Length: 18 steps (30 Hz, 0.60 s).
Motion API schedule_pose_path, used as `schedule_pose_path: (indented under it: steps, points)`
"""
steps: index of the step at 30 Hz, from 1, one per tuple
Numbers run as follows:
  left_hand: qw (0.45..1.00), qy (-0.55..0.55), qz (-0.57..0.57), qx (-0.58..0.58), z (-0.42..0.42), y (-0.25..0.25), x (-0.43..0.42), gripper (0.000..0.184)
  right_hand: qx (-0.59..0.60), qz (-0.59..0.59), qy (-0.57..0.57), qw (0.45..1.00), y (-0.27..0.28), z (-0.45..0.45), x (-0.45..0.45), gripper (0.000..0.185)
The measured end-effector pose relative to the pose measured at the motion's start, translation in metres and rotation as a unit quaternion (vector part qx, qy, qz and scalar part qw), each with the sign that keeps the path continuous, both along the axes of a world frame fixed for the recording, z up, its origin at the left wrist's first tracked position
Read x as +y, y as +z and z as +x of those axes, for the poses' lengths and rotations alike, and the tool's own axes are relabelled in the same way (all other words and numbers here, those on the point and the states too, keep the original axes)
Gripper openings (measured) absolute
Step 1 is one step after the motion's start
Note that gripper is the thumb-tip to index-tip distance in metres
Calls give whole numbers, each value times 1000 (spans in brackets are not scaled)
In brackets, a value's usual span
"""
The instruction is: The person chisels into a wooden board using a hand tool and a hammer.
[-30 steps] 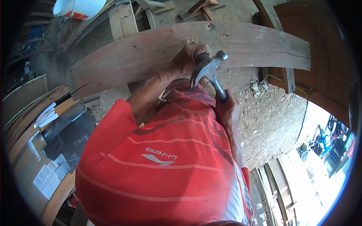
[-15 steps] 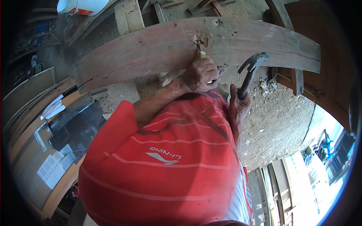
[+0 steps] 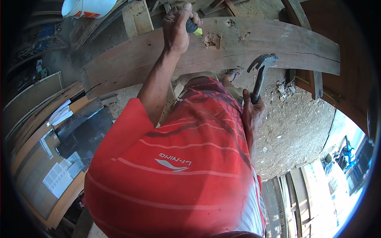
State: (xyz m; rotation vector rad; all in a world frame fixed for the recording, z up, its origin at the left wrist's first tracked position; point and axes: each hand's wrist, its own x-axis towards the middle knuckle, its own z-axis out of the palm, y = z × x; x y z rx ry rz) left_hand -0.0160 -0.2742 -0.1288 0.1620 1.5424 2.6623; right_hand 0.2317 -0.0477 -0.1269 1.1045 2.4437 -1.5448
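Plank (image 3: pixel 270 45): from here, notch (image 3: pixel 213 40) beside left grip (image 3: pixel 177 33), clenched on dark-handled tool (image 3: pixel 192 27); keep hammer (image 3: pixel 259 81), grasped in right grip (image 3: pixel 252 112), clear.

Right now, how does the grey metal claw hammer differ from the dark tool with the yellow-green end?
The grey claw hammer shows its whole head; the left hand partly hides the dark tool. The hammer is grey; the tool ends in yellow-green. Both are hand-held.

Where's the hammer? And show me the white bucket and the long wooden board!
Hammer (image 3: pixel 259 81): head view, on its handle.
White bucket (image 3: pixel 93 6): head view, on its side.
Long wooden board (image 3: pixel 228 50): head view, on its broad face, near the middle.
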Motion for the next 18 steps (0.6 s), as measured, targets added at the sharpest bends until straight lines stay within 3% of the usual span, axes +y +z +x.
schedule_pose_path:
  steps: [6,9,14,18]
  points:
    - [998,11,54,-43,5,5,7,19,6,-8,13,1000,-2,-6,-1,41]
    - [999,14,-47,-14,9,-5,15,17,-4,-2,27,1000,-4,-3,1,40]
    - [992,16,-124,0,12,-9,21,19,-11,-1,30,999,-7,-8,-1,37]
    - [994,-29,21,-99,-13,-23,11,18,-19,1,39,999,-3,-15,-7,38]
